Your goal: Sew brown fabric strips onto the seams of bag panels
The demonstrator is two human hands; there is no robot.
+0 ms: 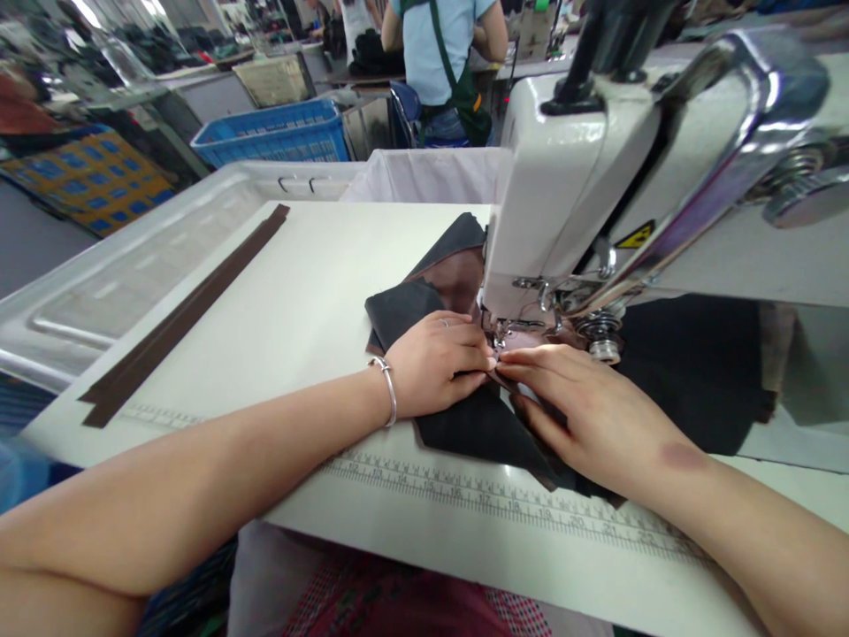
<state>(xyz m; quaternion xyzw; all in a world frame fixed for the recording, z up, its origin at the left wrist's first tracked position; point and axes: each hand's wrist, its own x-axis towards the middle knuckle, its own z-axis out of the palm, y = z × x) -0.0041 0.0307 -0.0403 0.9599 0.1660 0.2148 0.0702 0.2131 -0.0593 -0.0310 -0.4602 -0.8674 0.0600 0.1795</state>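
Observation:
A dark fabric piece (478,429), black with brown parts, lies folded under the needle area of a white sewing machine (550,177). My left hand (438,363), with a bracelet at the wrist, presses on the fabric just left of the presser foot (499,336). Its fingers are drawn together, their tips at the seam. From the right, my right hand (584,407) reaches in, thumb under and fingers over the fabric edge close to the foot. The fingertips of both hands nearly meet there. The needle point is too small to make out.
Two brown strips (192,305) lie on the left of the white table (305,274), whose front edge bears a printed ruler (464,487). More black fabric (690,380) sits right of the machine. Beyond are a clear plastic tray (99,292), a blue basket (279,133) and a seated person (438,62).

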